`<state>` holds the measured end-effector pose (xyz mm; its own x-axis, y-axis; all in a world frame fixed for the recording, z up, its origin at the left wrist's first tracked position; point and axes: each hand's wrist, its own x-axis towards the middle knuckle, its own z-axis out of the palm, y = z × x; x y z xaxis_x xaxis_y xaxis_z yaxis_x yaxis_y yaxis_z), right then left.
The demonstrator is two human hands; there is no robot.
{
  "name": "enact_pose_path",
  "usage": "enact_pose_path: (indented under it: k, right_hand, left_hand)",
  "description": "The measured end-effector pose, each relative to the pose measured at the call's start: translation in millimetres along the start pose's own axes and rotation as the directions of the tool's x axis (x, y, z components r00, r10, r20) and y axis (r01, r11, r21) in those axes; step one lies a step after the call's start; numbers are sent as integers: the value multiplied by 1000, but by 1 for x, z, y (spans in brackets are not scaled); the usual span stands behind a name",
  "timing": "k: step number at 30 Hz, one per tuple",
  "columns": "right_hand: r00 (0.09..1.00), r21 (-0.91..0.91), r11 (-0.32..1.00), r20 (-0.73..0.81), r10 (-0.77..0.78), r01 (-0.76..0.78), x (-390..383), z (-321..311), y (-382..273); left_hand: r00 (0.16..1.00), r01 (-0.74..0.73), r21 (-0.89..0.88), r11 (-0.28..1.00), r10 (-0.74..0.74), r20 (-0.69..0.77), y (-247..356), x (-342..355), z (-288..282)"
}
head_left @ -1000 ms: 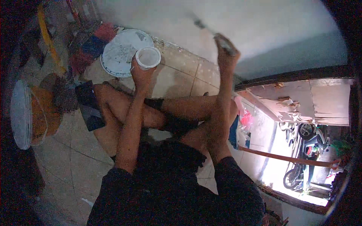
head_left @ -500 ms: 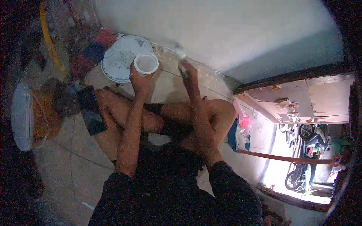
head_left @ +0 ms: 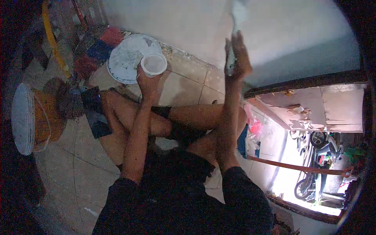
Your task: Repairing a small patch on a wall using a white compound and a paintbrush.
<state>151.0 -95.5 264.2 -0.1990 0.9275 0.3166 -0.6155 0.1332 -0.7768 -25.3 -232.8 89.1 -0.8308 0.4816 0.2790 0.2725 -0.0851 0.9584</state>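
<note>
My left hand (head_left: 148, 83) is wrapped round a white plastic cup (head_left: 153, 64) with whitish stuff inside, held in front of a large round white bucket lid (head_left: 127, 53) near the wall. Further right, my raised right hand (head_left: 241, 58) grips a white-coated paintbrush (head_left: 239, 15). Its handle lies along the palm and its blurred head reaches up over the white wall (head_left: 176, 23); whether the bristles touch cannot be made out.
My crossed legs (head_left: 196, 117) rest on the tiled floor (head_left: 66, 168), with a dark phone-like slab (head_left: 96, 111) by the left knee. A lidded orange bucket (head_left: 47, 121) stands left. A pink bag (head_left: 254, 127) lies right, near a doorway with a motorbike (head_left: 313, 168) beyond.
My right hand has swung up and to the right with the paintbrush, further over the wall. The left hand and cup have barely shifted.
</note>
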Motion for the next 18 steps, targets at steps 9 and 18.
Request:
enact_pose_path:
  k: [9,18]
  right_hand:
    - [814,-850,294,512,273,436,-46,-116,173]
    - [745,-770,131,538,-395,625,4,7,7]
  left_hand:
    - [996,-79,2,997,79,-33,-12,-4,0]
    - [999,-45,-26,999,44,-1,-8,-1,7]
